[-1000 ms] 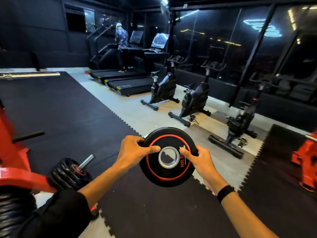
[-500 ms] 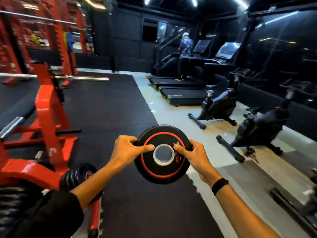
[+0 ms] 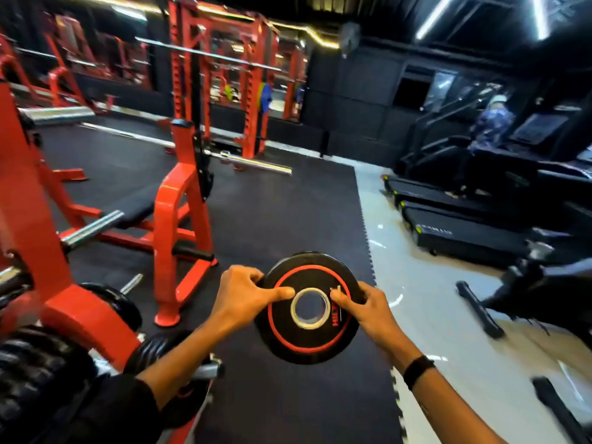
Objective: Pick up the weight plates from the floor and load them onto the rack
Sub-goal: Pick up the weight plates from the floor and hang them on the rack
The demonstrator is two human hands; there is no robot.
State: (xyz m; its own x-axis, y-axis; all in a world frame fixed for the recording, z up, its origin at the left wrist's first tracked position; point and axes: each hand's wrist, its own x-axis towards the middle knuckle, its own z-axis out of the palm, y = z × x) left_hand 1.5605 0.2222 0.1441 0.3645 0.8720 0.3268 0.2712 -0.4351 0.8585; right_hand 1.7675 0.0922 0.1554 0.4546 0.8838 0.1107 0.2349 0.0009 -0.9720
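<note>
Both hands grip one weight plate (image 3: pixel 310 307) off the floor at its 9 and 3 o'clock edges: left hand (image 3: pixel 245 298), right hand (image 3: pixel 368 310). Thumbs alone cover its face; a slip could drop it before reaching the red rack (image 3: pixel 86 318) at 9 o'clock.

Open mat (image 3: pixel 272 219) right of red rack (image 3: pixel 179 219)

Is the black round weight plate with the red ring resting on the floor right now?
No, the black round weight plate with the red ring is held in the air by the left hand and right hand.
</note>
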